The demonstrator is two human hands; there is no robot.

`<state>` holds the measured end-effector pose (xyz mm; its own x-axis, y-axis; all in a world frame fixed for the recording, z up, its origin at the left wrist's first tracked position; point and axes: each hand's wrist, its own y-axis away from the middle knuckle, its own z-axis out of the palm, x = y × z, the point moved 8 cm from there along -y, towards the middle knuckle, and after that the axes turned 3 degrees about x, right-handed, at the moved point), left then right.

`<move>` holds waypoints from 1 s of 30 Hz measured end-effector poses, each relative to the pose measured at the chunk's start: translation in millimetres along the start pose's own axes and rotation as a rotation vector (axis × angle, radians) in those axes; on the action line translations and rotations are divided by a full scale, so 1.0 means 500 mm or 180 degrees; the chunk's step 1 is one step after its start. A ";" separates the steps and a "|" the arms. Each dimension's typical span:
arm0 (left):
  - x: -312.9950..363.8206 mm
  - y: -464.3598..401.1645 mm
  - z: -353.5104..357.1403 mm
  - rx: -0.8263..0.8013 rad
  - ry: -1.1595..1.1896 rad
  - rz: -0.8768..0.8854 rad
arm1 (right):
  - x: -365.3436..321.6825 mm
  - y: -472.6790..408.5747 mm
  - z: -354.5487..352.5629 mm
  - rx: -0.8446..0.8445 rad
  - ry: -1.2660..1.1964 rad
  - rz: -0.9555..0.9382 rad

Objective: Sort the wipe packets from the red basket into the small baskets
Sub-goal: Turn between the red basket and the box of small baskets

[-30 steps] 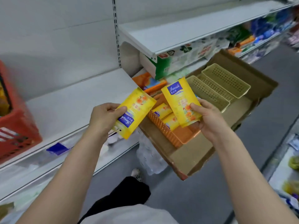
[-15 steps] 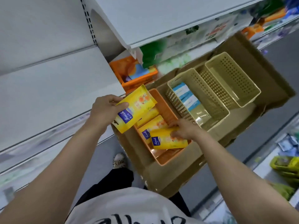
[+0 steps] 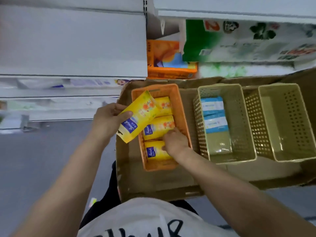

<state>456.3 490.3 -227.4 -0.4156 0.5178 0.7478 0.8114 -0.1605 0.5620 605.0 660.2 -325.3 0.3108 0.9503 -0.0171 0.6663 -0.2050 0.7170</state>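
the head view looks straight down onto a cardboard tray (image 3: 153, 185) that carries three small baskets side by side. the orange basket (image 3: 182, 117) stands at the tray's left end, the middle beige basket (image 3: 242, 120) is just beside it to the right, and the far beige basket (image 3: 297, 120) is at the right end. the left hand (image 3: 106, 121) holds a yellow wipe packet (image 3: 138, 117) by its lower left part, thumb curled over the face and fingers behind; the packet is tilted and hangs over the left rim of the orange basket, partly outside it. inside the orange basket three more yellow packets lie in a row: the far packet (image 3: 164, 106) partly under the held one, the middle packet (image 3: 159, 127), and the near packet (image 3: 154, 151). the right hand (image 3: 176, 142) is down inside the orange basket with its fingers curled on the right end of the near packet, touching the edge of the middle one too; whether it truly pinches the near packet or only presses it i cannot tell. in the middle beige basket lie blue and white packets (image 3: 213, 115) toward its far end, with bare floor nearer the person. the far beige basket shows only its perforated walls and floor. behind the tray, white shelves (image 3: 73, 45) hold an orange box (image 3: 167, 59) and a green and white pack (image 3: 239, 41), both blurred. the person's white shirt (image 3: 153, 219) fills the bottom edge.
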 end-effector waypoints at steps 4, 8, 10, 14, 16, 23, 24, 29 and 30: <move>-0.019 0.033 -0.006 0.0161 0.0037 -0.0004 | -0.027 0.006 -0.017 0.0554 0.0642 -0.0233; -0.020 0.048 -0.017 0.0235 0.0004 0.0094 | -0.015 0.006 -0.017 0.0351 -0.0223 -0.0215; -0.017 0.049 -0.017 0.0159 -0.0073 0.0138 | 0.020 0.018 -0.062 0.0631 -0.1206 0.0012; 0.008 0.052 0.020 -0.0526 -0.0496 0.0259 | 0.096 0.077 -0.219 0.1616 -0.3509 0.0212; 0.030 0.050 0.049 -0.0873 -0.0688 0.0388 | 0.067 0.084 -0.263 0.1052 -0.3803 -0.0493; 0.052 0.039 0.087 -0.0296 -0.0629 0.0908 | 0.061 0.043 -0.251 0.0401 -0.1865 -0.0641; 0.047 0.043 0.067 0.0222 -0.0602 0.1065 | 0.086 0.032 -0.258 0.0649 -0.1880 -0.0368; -0.035 0.050 0.112 -0.0108 -0.0382 0.0812 | 0.104 -0.023 -0.283 0.1155 -0.1150 0.0006; -0.048 0.047 0.115 -0.0133 -0.0303 0.0720 | 0.088 -0.038 -0.284 0.1107 -0.1038 -0.0080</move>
<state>509.1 522.7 -252.3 -0.1831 0.5413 0.8207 0.8608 -0.3149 0.3998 509.9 739.3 -241.0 0.4513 0.8442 -0.2892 0.8463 -0.3022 0.4387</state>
